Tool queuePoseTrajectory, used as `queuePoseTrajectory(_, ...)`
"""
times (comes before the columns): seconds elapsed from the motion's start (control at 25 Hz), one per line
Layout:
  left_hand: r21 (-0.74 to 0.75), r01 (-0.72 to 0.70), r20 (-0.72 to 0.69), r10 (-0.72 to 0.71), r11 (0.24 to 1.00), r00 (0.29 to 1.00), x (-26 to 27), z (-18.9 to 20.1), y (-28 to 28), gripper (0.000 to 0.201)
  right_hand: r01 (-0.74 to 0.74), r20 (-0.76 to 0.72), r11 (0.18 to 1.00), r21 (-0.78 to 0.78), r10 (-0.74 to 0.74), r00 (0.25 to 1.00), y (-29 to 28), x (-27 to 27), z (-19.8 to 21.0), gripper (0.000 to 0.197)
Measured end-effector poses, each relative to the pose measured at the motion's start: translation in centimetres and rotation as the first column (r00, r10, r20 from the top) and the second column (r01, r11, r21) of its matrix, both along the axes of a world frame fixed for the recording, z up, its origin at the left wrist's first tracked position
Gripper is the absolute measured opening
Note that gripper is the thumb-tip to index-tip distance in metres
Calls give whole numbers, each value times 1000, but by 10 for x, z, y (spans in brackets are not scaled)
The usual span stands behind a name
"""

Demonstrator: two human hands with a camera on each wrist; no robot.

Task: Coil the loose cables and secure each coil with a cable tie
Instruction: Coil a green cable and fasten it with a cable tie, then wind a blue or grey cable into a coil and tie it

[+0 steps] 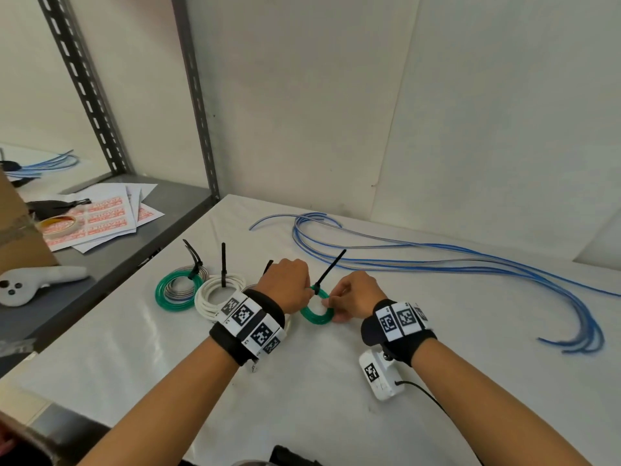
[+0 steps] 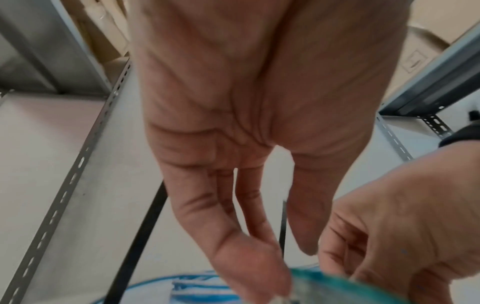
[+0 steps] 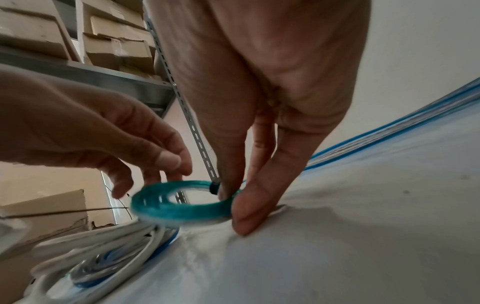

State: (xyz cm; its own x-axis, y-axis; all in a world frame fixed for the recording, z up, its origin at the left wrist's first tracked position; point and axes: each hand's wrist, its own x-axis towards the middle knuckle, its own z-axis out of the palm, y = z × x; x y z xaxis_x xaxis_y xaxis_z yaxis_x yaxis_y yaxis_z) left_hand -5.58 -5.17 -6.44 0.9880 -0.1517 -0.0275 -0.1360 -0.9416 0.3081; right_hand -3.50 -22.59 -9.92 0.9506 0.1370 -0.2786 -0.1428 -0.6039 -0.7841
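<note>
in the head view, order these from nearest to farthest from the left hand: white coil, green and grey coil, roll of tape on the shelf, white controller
1. white coil, on the table just left of the left hand.
2. green and grey coil, next over to the left.
3. roll of tape, on the grey shelf, far left and back.
4. white controller, near the shelf's front edge. These last two are too close to call.

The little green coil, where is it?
In the head view the little green coil sits mid-table, pinched between the left hand and right hand, right of the white coil.
</note>
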Motion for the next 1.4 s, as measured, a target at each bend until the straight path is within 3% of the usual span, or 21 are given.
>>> queuePoseTrajectory(0.24, -29, 50, -33, -51, 998, 998, 0, 5, -13, 6, 53, 26, 998, -33, -52, 998, 5, 4, -2, 17)
queuePoseTrajectory(0.44, 168, 121, -198, -87, 978, 976, 4, -2, -16, 35, 85, 165, 992, -89, -69, 984, 7, 14, -8, 23)
queuePoseTrajectory(0.6, 180, 183, -228, -140, 967, 964, 7, -8, -16, 34, -18, 82, 984, -175, 33, 996, 20, 27, -1, 43)
queuePoseTrajectory(0.68, 178, 227, -208, -189, 957, 960, 6, -5, -16, 30, -82, 59, 944, -320, 106, 993, 31, 36, 4, 48)
queuePoseTrajectory(0.76, 148, 265, -193, -235, 953, 953, 0, 4, -13, 26, -144, 56, 889, -434, 187, 981, 42, 45, 10, 36)
queuePoseTrajectory(0.88, -163, 333, -13, -340, 929, 940, -16, 27, 5, 16, -130, 60, 874, -468, 178, 982, 47, 61, 18, 7)
queuePoseTrajectory(0.92, -283, 323, 91, -309, 903, 947, -18, 39, 16, 18, -106, 66, 872, -478, 156, 985, 49, 69, 19, 6)
queuePoseTrajectory(1.0, -406, 256, 246, -165, 877, 955, -3, 55, 45, 20, -53, 73, 889, -454, 96, 993, 58, 85, 14, 23)
queuePoseTrajectory(1.08, -391, 125, 250, -26, 912, 968, 23, 62, 73, 16, -53, 80, 918, -392, 92, 993, 72, 95, 6, 35)
queuePoseTrajectory(1.2, -297, 9, 180, 47, 955, 983, 53, 51, 91, 13, -144, 51, 975, -171, 154, 987, 94, 94, 5, 15)
queuePoseTrajectory(1.24, -279, 14, 162, 33, 960, 986, 58, 46, 86, 13, -141, 104, 982, -128, 155, 982, 93, 94, 5, 10)
queuePoseTrajectory(1.32, -236, 74, 173, -33, 969, 984, 62, 42, 67, 12, -29, 245, 975, -222, 85, 966, 75, 103, 8, 12)
queuePoseTrajectory(1.4, -186, 140, 191, -104, 973, 976, 71, 44, 40, 11, 26, 231, 882, -470, 95, 968, 42, 110, 11, 30)
